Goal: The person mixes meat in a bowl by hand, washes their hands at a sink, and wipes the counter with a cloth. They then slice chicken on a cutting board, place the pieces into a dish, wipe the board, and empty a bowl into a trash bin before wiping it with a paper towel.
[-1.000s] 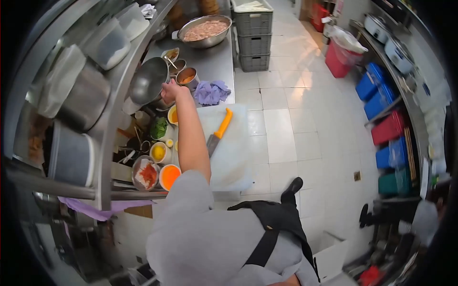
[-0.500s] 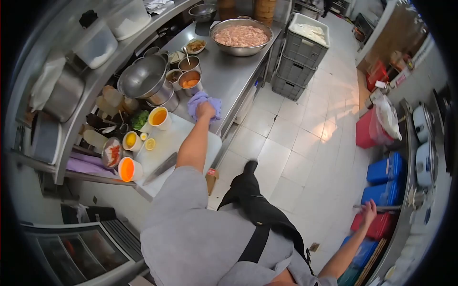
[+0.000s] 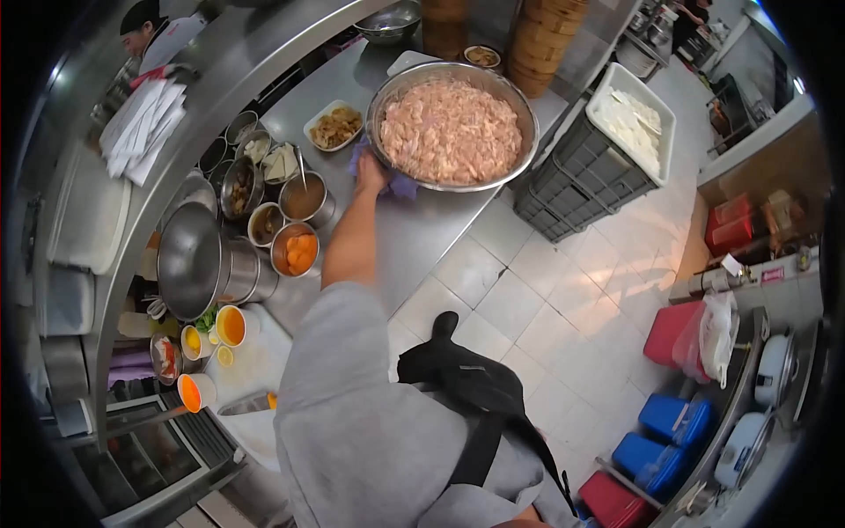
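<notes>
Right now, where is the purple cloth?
In the head view, the purple cloth lies on the steel counter under the left hand, at the near-left rim of the big bowl of pink mince.

Bare strip of surface (image 3: 418, 229) open btwn sauce pots (image 3: 295, 249) on left and floor-side edge, up to big steel bowl of mince (image 3: 451, 123), which blocks the far end. Left hand (image 3: 371, 172) fills the gap btwn bowl rim and small food tray (image 3: 333, 126). Shelf (image 3: 231, 62) overhangs the pots: tight from above. Bamboo steamers (image 3: 541, 35) close off behind bowl; grey crates (image 3: 568, 180) beside surface end.
</notes>
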Demonstrator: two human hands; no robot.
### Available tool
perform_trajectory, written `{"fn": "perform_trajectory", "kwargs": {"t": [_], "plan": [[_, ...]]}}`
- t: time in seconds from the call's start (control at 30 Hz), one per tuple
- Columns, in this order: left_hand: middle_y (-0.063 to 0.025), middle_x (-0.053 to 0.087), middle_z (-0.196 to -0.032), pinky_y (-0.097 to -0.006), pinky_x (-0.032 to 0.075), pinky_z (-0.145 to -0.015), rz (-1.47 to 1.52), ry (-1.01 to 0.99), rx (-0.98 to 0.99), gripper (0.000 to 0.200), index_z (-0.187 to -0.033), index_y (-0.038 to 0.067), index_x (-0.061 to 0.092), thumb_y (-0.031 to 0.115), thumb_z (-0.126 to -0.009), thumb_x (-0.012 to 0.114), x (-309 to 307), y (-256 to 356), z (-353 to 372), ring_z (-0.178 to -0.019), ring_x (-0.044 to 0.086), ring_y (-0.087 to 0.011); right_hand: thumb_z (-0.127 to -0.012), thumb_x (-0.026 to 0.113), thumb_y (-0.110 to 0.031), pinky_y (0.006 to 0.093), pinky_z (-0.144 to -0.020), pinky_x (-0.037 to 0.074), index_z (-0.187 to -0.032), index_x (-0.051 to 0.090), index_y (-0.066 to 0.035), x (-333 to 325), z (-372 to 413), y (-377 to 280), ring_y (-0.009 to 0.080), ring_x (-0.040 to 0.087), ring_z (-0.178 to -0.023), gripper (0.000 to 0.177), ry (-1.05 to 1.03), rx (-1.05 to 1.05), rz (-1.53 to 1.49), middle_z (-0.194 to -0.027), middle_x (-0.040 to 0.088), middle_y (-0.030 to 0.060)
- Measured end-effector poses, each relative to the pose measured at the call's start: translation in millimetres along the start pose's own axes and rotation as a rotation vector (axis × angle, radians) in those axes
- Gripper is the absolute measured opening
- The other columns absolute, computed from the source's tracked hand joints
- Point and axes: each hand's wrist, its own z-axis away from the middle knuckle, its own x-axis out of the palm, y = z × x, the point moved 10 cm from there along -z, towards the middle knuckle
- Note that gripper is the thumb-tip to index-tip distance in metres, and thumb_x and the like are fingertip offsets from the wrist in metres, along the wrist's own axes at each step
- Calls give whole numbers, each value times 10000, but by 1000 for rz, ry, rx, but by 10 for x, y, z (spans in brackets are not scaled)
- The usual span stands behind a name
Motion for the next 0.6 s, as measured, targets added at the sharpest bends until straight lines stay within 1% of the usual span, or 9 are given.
{"fn": "perform_trajectory", "kwargs": {"t": [0.07, 0.13, 0.27, 0.3, 0.33, 0.37, 0.43, 0.5, 0.6], "plan": [[-178, 446, -1315, -498, 352, -982, 16, 1, 10, 684, -1228, 71, 486, 271, -628, 748, 110, -163, -24, -1288, 334, -302, -816, 563, -90, 259, -522, 466, -990, 640, -2, -124, -230, 21, 140, 593, -603, 209, -49, 55, 117, -713, 630, 62], [-174, 404, -1353, -526, 311, -1001, -230, -170, -261, 681, -1241, 55, 474, 250, -639, 726, 251, -330, 374, -1301, 302, -333, -822, 557, -103, 261, -530, 468, -974, 644, -5, -235, -538, -184, 140, 590, -600, 200, -115, 40, 203, -705, 629, 58], [-160, 346, -1377, -559, 268, -1000, -500, 110, -331, 688, -1256, 24, 450, 187, -634, 696, 766, 734, 1498, -1284, 277, -390, -835, 544, -127, 265, -546, 471, -942, 651, -10, -296, -1652, -1563, 140, 582, -593, 191, -202, -264, 151, -689, 627, 50], [-162, 411, -1309, -552, 276, -989, -254, 76, -244, 606, -1215, 44, 499, 123, -639, 670, 985, 1232, 1566, -1242, 327, -383, -867, 512, -189, 272, -567, 477, -926, 649, -32, -227, -1842, -2286, 151, 585, -622, 217, -259, -108, 269, -736, 636, 46], [-184, 414, -1281, -532, 314, -960, -85, -46, -160, 552, -1203, 47, 501, -5, -657, 560, 1308, 1671, 1564, -1227, 351, -372, -894, 511, -253, 307, -624, 504, -1076, 602, -57, -70, -2274, -2637, 173, 602, -773, 282, -295, -49, -84, -928, 633, 57], [-189, 431, -1263, -453, 371, -932, 139, -101, 88, 518, -1161, 27, 520, -9, -649, 586, 1809, 2048, 1550, -1153, 423, -375, -904, 504, -308, 346, -683, 510, -1174, 534, -72, 276, -2436, -3324, 188, 571, -904, 360, -489, -7, -418, -1054, 586, 75], [-223, 384, -1302, -387, 361, -997, 481, -327, 138, 650, -1274, 27, 441, 37, -662, 660, 2218, 2979, 1674, -1177, 419, -391, -920, 483, -389, 409, -789, 508, -1299, 442, -88, 814, -2575, -4788, 217, 515, -1094, 486, -890, 70, -927, -1228, 515, 100], [-208, 150, -1463, -389, 268, -1074, 429, -410, 199, 775, -1389, 71, 303, 180, -741, 713, 1921, 3590, 1602, -1321, 245, -404, -904, 530, -280, 340, -829, 469, -1192, 529, -71, 798, -3743, -5555, 195, 540, -1012, 355, -649, -361, -673, -1156, 554, 87], [-223, 205, -1444, -410, 234, -1088, 252, -398, 12, 742, -1378, 78, 333, 234, -756, 708, 1651, 3103, 1537, -1354, 174, -383, -828, 623, -161, 316, -835, 449, -1183, 489, 16, 63, -3906, -7321, 187, 541, -959, 418, -29, -870, -354, -1093, 571, 125]]}}
